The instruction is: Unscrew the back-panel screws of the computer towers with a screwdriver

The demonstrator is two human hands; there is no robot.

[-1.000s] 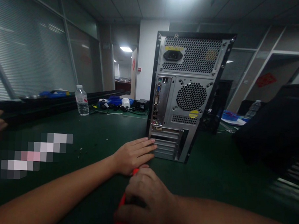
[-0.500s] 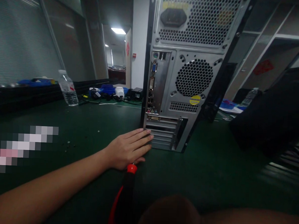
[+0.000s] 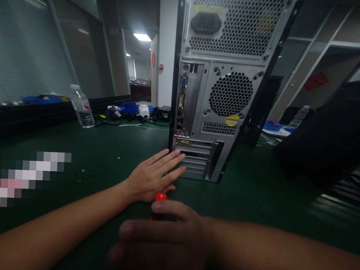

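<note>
A silver-and-black computer tower (image 3: 195, 127) stands upright with its rear panel facing me. My left hand (image 3: 151, 175) reaches to its lower left corner, fingers stretched out and spread over the edge by the expansion slots. Just below that hand shows the red collar (image 3: 161, 196) of a red-and-black handled tool that looks like a screwdriver; its shaft is not visible. My right hand (image 3: 175, 234) is in the foreground, blurred, with its fingers extended and apart across the front of that handle. It hides most of the handle, so contact cannot be made out.
On the green tabletop (image 3: 114, 144) a water bottle (image 3: 82, 108) stands at the left, with small loose bits scattered nearer me. Cables and blue items (image 3: 133, 111) lie behind. To the right are a large black object (image 3: 320, 133) and another bottle (image 3: 300, 116).
My right hand has risen from the bottom edge and come across the handle. My left hand's fingers have spread and shifted slightly upward. The tower appears slightly further left.
</note>
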